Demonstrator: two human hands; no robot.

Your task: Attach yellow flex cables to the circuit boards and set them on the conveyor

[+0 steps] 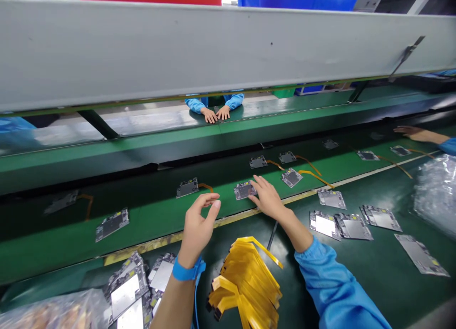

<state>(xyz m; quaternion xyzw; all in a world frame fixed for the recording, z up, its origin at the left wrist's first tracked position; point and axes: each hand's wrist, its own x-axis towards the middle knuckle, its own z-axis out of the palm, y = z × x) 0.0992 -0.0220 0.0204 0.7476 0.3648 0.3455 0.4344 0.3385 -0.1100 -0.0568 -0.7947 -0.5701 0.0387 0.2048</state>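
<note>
My right hand (pixel 266 194) reaches over the green conveyor belt, fingers spread, its tips over the right edge of a circuit board (pixel 242 190). Whether it touches that board I cannot tell. My left hand (pixel 202 220), wearing a blue wrist strap (pixel 188 270), is held at the belt's near edge with thumb and fingers apart and nothing visible between them. Just beyond it lies another circuit board (pixel 187 188) with an orange flex cable (pixel 205 186). Below and between my hands, a bundle of yellow-orange flex cables (pixel 249 281) rests on the dark green bench.
Stacked boards (pixel 124 291) lie at lower left beside a plastic bag (pixel 60 312). More boards (pixel 352 226) and bubble wrap (pixel 436 191) are at right. A grey beam (pixel 213 49) spans overhead. Co-workers' hands (pixel 215 114) show across the line and at far right (pixel 415 132).
</note>
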